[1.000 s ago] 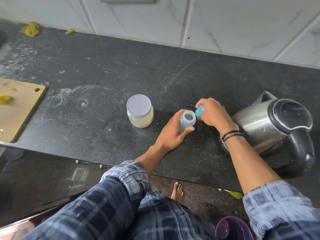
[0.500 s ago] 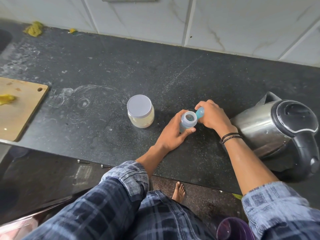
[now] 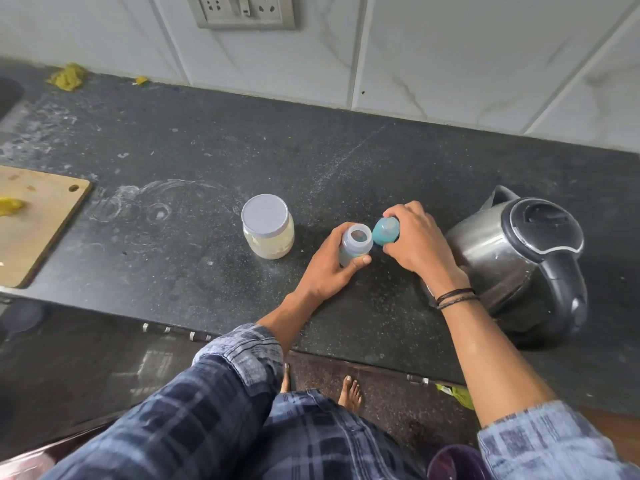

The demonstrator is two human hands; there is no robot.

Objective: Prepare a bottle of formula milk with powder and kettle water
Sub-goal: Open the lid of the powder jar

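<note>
A small clear baby bottle (image 3: 355, 244) stands uncapped on the black counter (image 3: 207, 161), its mouth facing up. My left hand (image 3: 329, 268) grips the bottle's body. Just right of it, my right hand (image 3: 417, 242) holds the teal bottle cap (image 3: 385, 231), tilted beside the bottle's mouth. A lidded jar of pale powder (image 3: 268, 226) sits a little to the left of the bottle. The steel kettle (image 3: 519, 261) with a black lid and handle stands at the right, close behind my right wrist.
A wooden cutting board (image 3: 34, 223) with a yellow scrap lies at the counter's left edge. Yellow scraps (image 3: 67, 76) sit by the tiled wall, under a socket plate (image 3: 244, 10). A purple container (image 3: 453, 462) is on the floor near my feet.
The right hand has drawn the teal cap slightly away from the bottle's mouth and turned it, showing more of the cap. The view has tilted up to show the wall socket.
</note>
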